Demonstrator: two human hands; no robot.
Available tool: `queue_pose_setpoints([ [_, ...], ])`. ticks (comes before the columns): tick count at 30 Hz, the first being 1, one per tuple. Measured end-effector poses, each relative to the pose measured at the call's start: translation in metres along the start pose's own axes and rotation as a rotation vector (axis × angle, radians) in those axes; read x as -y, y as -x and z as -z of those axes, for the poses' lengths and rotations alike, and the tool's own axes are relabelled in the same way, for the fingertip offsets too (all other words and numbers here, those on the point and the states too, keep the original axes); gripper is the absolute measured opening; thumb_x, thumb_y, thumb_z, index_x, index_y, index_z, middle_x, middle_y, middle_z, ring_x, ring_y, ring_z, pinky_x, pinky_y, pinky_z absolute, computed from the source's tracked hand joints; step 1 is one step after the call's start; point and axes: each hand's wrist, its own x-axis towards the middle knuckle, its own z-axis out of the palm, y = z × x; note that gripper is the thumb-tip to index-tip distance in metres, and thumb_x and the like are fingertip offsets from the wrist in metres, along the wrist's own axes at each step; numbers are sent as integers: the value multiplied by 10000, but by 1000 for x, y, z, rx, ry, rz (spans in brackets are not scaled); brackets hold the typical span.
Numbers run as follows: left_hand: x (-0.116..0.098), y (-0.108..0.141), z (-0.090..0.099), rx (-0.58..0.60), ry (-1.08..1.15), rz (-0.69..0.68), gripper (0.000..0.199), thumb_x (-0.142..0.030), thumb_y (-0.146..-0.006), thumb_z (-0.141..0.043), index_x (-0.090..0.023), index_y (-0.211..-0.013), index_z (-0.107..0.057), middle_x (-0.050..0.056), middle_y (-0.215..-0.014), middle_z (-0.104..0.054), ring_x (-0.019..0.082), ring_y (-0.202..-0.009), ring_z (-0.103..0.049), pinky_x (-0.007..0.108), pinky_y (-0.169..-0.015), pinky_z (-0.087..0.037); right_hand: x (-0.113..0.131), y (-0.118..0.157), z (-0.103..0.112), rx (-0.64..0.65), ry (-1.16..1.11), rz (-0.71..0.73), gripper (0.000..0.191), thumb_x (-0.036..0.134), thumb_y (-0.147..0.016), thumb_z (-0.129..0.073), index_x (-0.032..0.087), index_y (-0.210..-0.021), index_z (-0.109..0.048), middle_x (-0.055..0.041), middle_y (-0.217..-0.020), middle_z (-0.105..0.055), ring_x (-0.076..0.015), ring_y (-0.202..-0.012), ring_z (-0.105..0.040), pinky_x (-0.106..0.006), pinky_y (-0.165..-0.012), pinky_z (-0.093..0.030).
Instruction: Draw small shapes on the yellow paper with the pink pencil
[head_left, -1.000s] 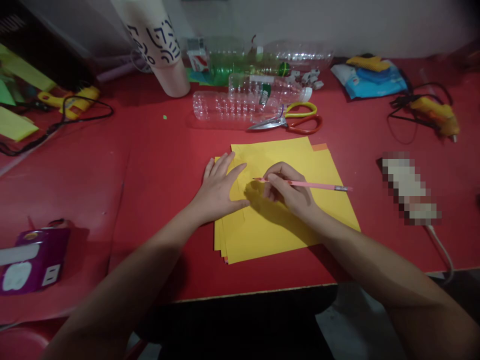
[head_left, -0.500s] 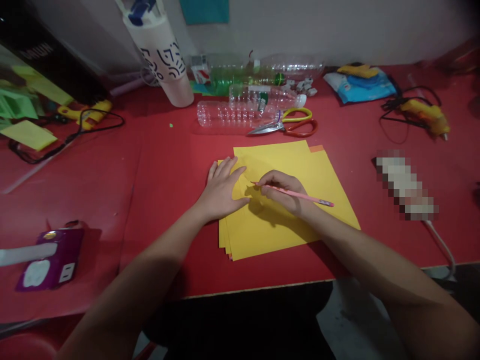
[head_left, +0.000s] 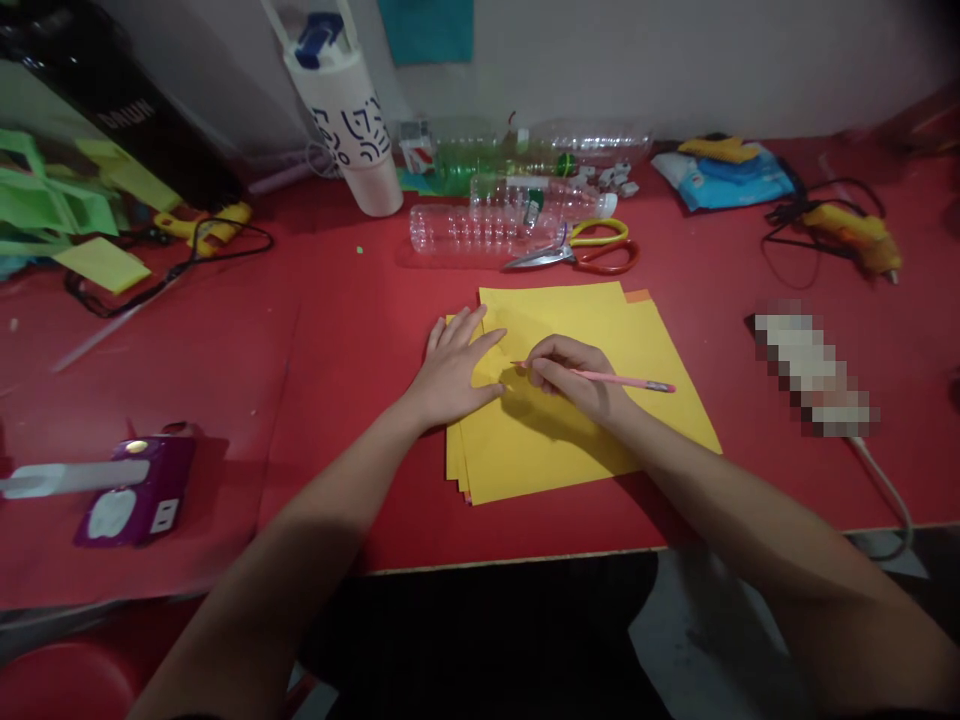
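Several yellow sheets [head_left: 585, 440] lie stacked on the red table, with a bit of orange showing at the back right corner. My left hand [head_left: 457, 370] rests flat with spread fingers on the stack's left edge. A pink pencil [head_left: 626, 380] is pinched in my right hand [head_left: 574, 372], its tip pointing left at the top sheet, close to my left hand's thumb. Behind the paper are scissors [head_left: 570, 250] with one yellow and one red handle, lying beside clear plastic bottles [head_left: 465, 230].
A white tumbler [head_left: 352, 130] and a dark bottle [head_left: 135, 110] stand at the back left. To the right are a blue packet [head_left: 724, 178], a yellow glue gun [head_left: 855, 235] and a blurred-out corded object [head_left: 814, 375]. A purple box [head_left: 139, 500] lies at left.
The view has shifted slightly, so most things appear a little farther right. My right hand and the pencil have turned slightly, the pencil now lying flatter. My left hand stays on the paper.
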Motion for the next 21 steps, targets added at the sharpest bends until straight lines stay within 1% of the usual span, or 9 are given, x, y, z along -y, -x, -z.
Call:
queue_pose_setpoints([
  [3, 0, 1, 0, 20, -12, -9, 683, -470, -856, -644, -214, -1459, -454, 114, -1652, -229, 330, -1537, -119, 584, -1232, -30, 2, -1, 2, -12, -74, -55, 115, 310, -786, -607, 203, -813, -573, 40, -615, -577, -103, -497, -472, -249, -496, -371],
  [5, 2, 1, -2, 4, -12, -8, 695, -484, -864, -631, -196, -1467, -439, 126, -1639, -262, 328, -1534, -137, 583, -1233, -33, 2, -1, 4, -28, -86, -25, 120, 296, -760, -632, 201, -808, -580, 36, -647, -581, -101, -527, -474, -243, -511, -366],
  [8, 4, 1, -5, -48, 2, 4, 712, -525, -848, -634, -195, -1450, -447, 137, -1632, -278, 335, -1529, -157, 584, -1235, -49, 1, -3, 6, -26, -57, 47, 116, 274, -730, -658, 192, -796, -610, 16, -708, -596, -117, -624, -510, -246, -571, -384],
  [10, 4, 1, -6, -78, 17, 5, 717, -536, -816, -660, -202, -1421, -469, 133, -1636, -267, 346, -1530, -146, 594, -1234, -51, 3, -3, 5, -13, -38, 47, 111, 264, -725, -659, 197, -791, -600, 13, -714, -597, -123, -650, -519, -250, -587, -387],
  [13, 2, 1, -5, -64, 32, -5, 731, -482, -764, -710, -196, -1396, -482, 130, -1646, -239, 352, -1535, -117, 598, -1235, -41, 8, -3, -1, 21, 9, -7, 128, 269, -739, -644, 208, -732, -532, 34, -652, -556, -101, -573, -459, -238, -528, -338],
  [15, 0, 2, -3, -36, 33, -5, 727, -443, -753, -716, -189, -1394, -484, 132, -1642, -251, 349, -1534, -126, 598, -1237, -37, 10, -2, -4, 61, 59, 18, 115, 245, -753, -608, 212, -713, -505, 49, -615, -518, -90, -537, -411, -238, -510, -312],
  [18, -2, 3, -1, -27, 21, -12, 651, -444, -792, -684, -200, -1373, -518, 122, -1624, -301, 348, -1530, -148, 619, -1230, -15, 8, 1, -5, 103, 114, 103, 72, 229, -770, -564, 208, -724, -512, 51, -610, -511, -87, -527, -392, -243, -512, -304],
  [21, -2, 4, 0, -19, 21, -67, 544, -447, -860, -621, -215, -1347, -555, 99, -1608, -344, 329, -1531, -161, 620, -1231, 4, 6, 2, -3, 109, 149, 115, 90, 262, -806, -560, 207, -746, -521, 43, -623, -528, -90, -531, -405, -251, -519, -310],
])
